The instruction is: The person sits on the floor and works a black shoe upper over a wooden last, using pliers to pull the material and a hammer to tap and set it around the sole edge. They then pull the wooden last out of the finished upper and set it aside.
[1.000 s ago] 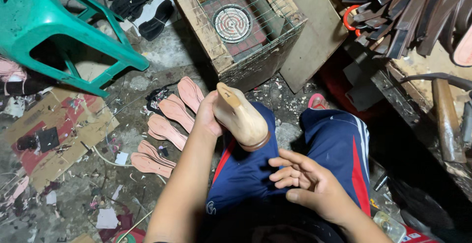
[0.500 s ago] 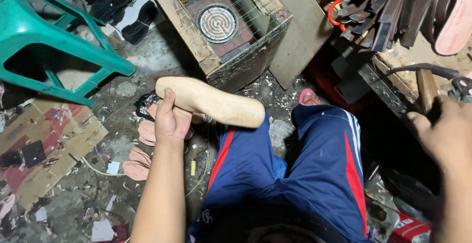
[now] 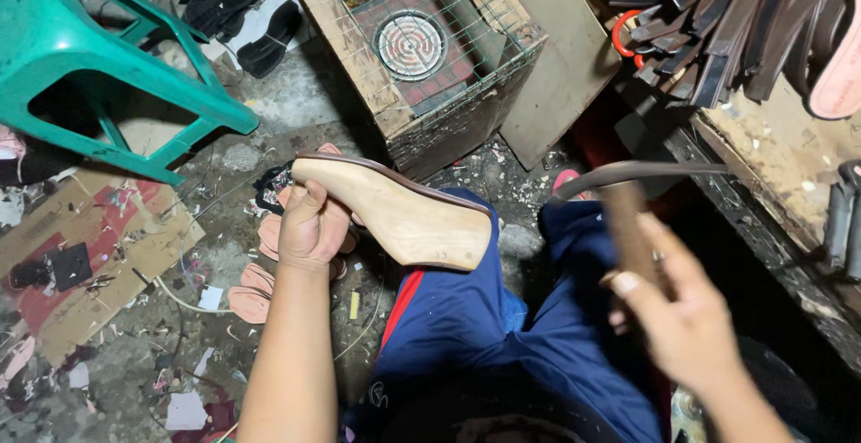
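— What is seen nearest, low at five o'clock?

— The right hand (image 3: 686, 317), blurred, is closed round a brown wooden tool handle (image 3: 632, 232); a dark curved strap (image 3: 628, 172) is seen above it. Blue trousers (image 3: 502, 326) with a red stripe lie beneath.

— And at nine o'clock from it?

— The left hand (image 3: 309, 228) is wrapped round a pale wooden shoe last (image 3: 395, 212) — smooth, grainy, a thin brown sole along its upper edge, toe towards ten o'clock. It is held over pink insoles (image 3: 256, 295) scattered on gritty concrete.

— Farther off?

— A wire-caged box (image 3: 421, 48) with a round coil is found at twelve, a green plastic stool (image 3: 99, 66) at ten.
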Action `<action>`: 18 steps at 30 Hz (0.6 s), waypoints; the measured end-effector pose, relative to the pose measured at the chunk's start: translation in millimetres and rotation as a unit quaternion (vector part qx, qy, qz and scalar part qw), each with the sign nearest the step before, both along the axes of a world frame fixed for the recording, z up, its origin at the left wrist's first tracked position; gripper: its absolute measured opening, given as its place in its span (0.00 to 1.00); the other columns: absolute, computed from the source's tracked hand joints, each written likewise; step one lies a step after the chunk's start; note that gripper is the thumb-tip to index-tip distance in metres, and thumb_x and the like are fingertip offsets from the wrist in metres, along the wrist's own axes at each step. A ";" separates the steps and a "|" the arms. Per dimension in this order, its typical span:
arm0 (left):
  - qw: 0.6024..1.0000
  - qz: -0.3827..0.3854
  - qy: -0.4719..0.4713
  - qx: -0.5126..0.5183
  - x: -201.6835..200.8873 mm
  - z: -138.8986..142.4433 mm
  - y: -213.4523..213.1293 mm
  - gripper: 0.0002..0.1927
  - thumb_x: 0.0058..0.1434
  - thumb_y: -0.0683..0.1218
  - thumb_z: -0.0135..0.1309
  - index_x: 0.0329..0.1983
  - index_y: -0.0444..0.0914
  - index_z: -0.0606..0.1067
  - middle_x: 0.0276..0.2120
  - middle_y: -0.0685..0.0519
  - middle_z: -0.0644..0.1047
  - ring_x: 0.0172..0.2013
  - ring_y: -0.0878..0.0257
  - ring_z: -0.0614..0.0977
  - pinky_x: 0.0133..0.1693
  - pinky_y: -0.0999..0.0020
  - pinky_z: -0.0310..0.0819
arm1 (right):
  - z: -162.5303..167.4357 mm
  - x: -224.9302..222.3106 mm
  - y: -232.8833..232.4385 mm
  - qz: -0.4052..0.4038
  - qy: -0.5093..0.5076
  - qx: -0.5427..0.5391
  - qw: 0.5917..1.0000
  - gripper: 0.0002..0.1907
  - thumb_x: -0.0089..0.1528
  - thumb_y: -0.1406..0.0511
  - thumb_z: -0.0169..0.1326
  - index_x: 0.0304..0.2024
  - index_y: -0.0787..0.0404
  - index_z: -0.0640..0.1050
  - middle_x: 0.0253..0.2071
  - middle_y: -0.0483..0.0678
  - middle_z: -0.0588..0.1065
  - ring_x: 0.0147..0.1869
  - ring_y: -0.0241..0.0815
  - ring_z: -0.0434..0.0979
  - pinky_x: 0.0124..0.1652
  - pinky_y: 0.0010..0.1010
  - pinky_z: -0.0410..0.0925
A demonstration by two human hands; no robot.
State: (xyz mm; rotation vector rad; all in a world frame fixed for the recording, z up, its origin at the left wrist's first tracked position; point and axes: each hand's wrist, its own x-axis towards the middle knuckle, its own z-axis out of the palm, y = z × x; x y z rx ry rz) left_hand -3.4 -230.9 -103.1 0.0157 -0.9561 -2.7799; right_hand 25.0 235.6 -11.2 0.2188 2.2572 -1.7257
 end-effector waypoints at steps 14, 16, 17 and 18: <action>0.997 0.046 -0.048 -0.032 4.9 9.5 4.4 0.27 0.66 0.51 0.57 0.65 0.36 0.69 0.61 0.48 0.74 0.64 0.54 0.74 0.68 0.53 0.64 | 1.6 13.3 -64.7 0.057 0.085 0.092 0.990 0.37 0.60 0.65 0.58 0.72 0.57 0.65 0.36 0.48 0.79 0.29 0.34 0.76 0.34 0.25 0.71; 0.990 0.083 -0.114 -0.032 -3.7 5.3 5.3 0.24 0.68 0.50 0.54 0.64 0.35 0.70 0.60 0.47 0.75 0.61 0.53 0.76 0.65 0.53 0.67 | 3.1 11.7 -49.9 0.042 0.186 0.141 0.972 0.34 0.61 0.66 0.58 0.70 0.62 0.67 0.43 0.51 0.79 0.38 0.36 0.76 0.40 0.27 0.70; 0.982 0.106 -0.152 -0.036 -13.3 2.4 4.9 0.23 0.68 0.49 0.53 0.63 0.35 0.71 0.59 0.47 0.76 0.60 0.53 0.77 0.64 0.54 0.69 | 5.5 11.5 -43.2 0.050 0.262 0.186 0.946 0.33 0.62 0.67 0.59 0.69 0.65 0.68 0.48 0.54 0.78 0.44 0.39 0.77 0.45 0.30 0.69; 0.972 0.131 -0.190 -0.039 -22.3 -0.5 4.5 0.22 0.69 0.48 0.52 0.63 0.34 0.71 0.58 0.47 0.77 0.60 0.53 0.78 0.63 0.55 0.71 | 8.5 11.4 -37.3 0.061 0.336 0.229 0.912 0.31 0.62 0.68 0.59 0.67 0.68 0.69 0.52 0.58 0.78 0.51 0.42 0.77 0.51 0.32 0.68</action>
